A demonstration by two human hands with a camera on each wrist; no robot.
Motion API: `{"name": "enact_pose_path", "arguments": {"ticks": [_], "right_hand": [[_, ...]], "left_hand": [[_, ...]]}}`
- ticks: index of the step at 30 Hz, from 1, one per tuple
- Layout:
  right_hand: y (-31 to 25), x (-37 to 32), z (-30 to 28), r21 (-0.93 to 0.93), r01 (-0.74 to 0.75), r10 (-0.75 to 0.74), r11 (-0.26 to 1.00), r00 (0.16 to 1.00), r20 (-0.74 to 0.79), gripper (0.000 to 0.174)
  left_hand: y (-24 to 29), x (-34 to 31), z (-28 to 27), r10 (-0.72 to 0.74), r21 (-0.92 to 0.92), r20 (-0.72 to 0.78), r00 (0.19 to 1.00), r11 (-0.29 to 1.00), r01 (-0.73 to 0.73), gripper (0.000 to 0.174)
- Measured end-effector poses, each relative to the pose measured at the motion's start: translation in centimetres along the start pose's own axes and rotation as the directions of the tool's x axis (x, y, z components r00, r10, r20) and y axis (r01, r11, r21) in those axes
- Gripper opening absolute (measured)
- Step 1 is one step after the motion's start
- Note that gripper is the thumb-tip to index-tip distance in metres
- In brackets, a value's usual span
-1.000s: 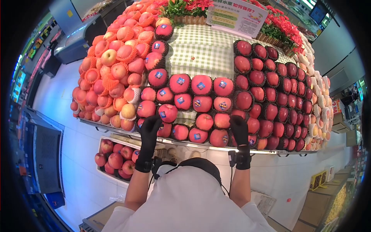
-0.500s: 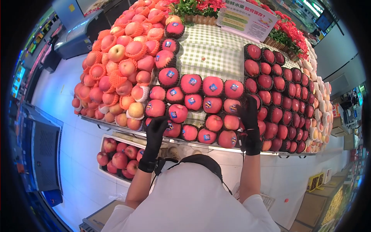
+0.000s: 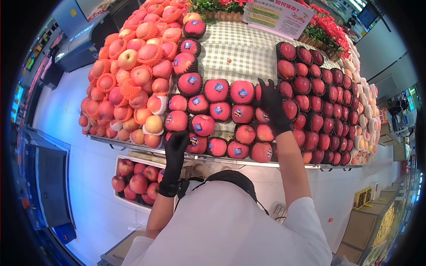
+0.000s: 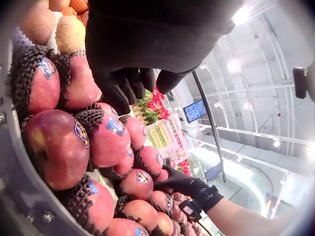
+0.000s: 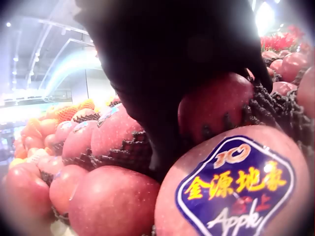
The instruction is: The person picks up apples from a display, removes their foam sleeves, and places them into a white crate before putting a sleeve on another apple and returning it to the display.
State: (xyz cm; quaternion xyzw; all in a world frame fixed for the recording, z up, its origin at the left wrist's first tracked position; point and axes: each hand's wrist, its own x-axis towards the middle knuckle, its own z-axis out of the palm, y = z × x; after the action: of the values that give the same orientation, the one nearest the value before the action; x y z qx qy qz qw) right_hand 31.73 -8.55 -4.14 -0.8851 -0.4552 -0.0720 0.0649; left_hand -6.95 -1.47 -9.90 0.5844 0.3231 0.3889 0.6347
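Observation:
My right hand [image 3: 273, 106], in a black glove, reaches over the rows of red apples and grips an apple [image 5: 216, 105] at the right end of a back row. The thumb and fingers lie on either side of it, with its black foam net showing below. A blue-stickered apple [image 5: 236, 182] sits just in front. My left hand [image 3: 176, 144], also gloved, hovers at the front left edge with loosely bent fingers and nothing in them. Close to it is a stickered apple [image 3: 203, 125]; in the left wrist view, apples [image 4: 56, 147] lie below the hand.
Orange-netted apples [image 3: 141, 75] are heaped on the left, darker apples [image 3: 312, 140] in rows on the right. Behind lies a checkered cloth [image 3: 235, 48], with a sign [image 3: 277, 17] and red flowers [image 3: 328, 31]. Below the stand's front edge is a crate of apples [image 3: 138, 182].
My right hand has moved forward from the front rows to the apple at the back row's right end and spread around it. My left hand stays at the front left edge.

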Motion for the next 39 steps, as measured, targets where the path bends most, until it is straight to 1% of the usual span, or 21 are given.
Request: {"name": "enact_pose_path", "arguments": {"ticks": [1,3,4,6,9,12,15,18,21,24,25,27,30,33,36,39], "right_hand": [[0.2,0.3,0.0,0.005,0.001,-0.001,1.0,0.999,0.034,0.089],[0.3,0.7,-0.1,0.018,0.005,-0.007,1.0,0.994,0.108,0.086],[0.2,0.5,-0.1,0.019,0.009,-0.01,1.0,0.997,0.079,0.08],[0.2,0.2,0.0,0.019,0.013,-0.014,1.0,1.0,0.016,0.068],[0.5,0.2,0.6,0.027,0.023,-0.023,0.999,1.0,-0.013,0.066],[0.5,0.0,1.5,0.002,0.043,-0.043,0.999,0.994,-0.103,0.063],[0.1,-0.2,0.9,-0.012,-0.005,0.004,1.0,0.998,-0.065,0.066],[-0.5,-0.4,0.1,0.031,-0.028,0.029,0.999,0.997,-0.065,0.07],[-0.4,-0.1,0.7,0.016,-0.044,0.045,0.999,0.998,-0.049,0.068],[-0.1,-0.1,0.5,0.054,-0.004,0.006,0.999,0.999,-0.041,0.072],[-0.1,-0.1,0.3,0.069,-0.008,0.01,0.998,1.0,-0.022,0.073],[0.1,-0.2,-0.1,0.098,-0.02,0.018,0.995,1.0,0.015,0.075],[0.1,-0.3,-0.1,0.145,0.017,-0.013,0.989,0.999,-0.029,0.076],[-0.2,-0.9,-1.1,0.14,0.018,-0.005,0.99,0.996,-0.091,0.079],[-0.7,-1.0,-2.2,0.116,-0.094,0.101,0.989,0.993,-0.057,0.08],[-0.6,-1.1,-2.8,0.166,-0.099,0.118,0.981,0.987,-0.112,0.081]], "left_hand": [[0.0,0.0,-0.1,0.006,0.014,-0.006,1.0,1.0,-0.006,0.02],[-0.4,0.1,-0.3,-0.005,-0.027,-0.006,1.0,1.0,0.005,0.021],[-0.6,0.1,-0.4,-0.011,-0.045,-0.003,1.0,0.999,0.011,0.021],[-0.8,0.1,-0.4,0.003,-0.014,-0.006,1.0,1.0,-0.003,0.021],[-0.6,0.2,-0.1,0.011,0.001,-0.01,1.0,1.0,-0.011,0.02],[-0.5,0.3,0.1,0.018,0.007,-0.005,1.0,1.0,-0.018,0.02],[-0.2,0.3,0.3,-0.001,-0.014,0.008,1.0,1.0,0.001,0.021],[0.0,0.1,0.1,-0.014,-0.038,0.007,1.0,0.999,0.014,0.022],[0.2,0.0,-0.2,-0.027,-0.087,-0.005,1.0,0.996,0.026,0.021],[0.5,-0.1,-0.7,-0.015,-0.116,-0.02,1.0,0.993,0.012,0.021],[0.6,-0.1,-0.9,-0.006,-0.12,-0.026,1.0,0.993,0.003,0.021],[1.0,-0.2,-1.3,-0.034,-0.114,-0.045,0.998,0.993,0.029,0.021],[0.8,-0.2,-1.7,-0.049,-0.135,-0.067,0.997,0.99,0.04,0.022],[0.3,-0.1,-2.2,-0.038,-0.135,-0.072,0.997,0.99,0.028,0.022],[0.1,-0.1,-2.2,-0.047,-0.144,-0.068,0.997,0.989,0.036,0.022],[0.6,0.0,-2.0,-0.054,-0.135,-0.041,0.998,0.99,0.048,0.022]]}}
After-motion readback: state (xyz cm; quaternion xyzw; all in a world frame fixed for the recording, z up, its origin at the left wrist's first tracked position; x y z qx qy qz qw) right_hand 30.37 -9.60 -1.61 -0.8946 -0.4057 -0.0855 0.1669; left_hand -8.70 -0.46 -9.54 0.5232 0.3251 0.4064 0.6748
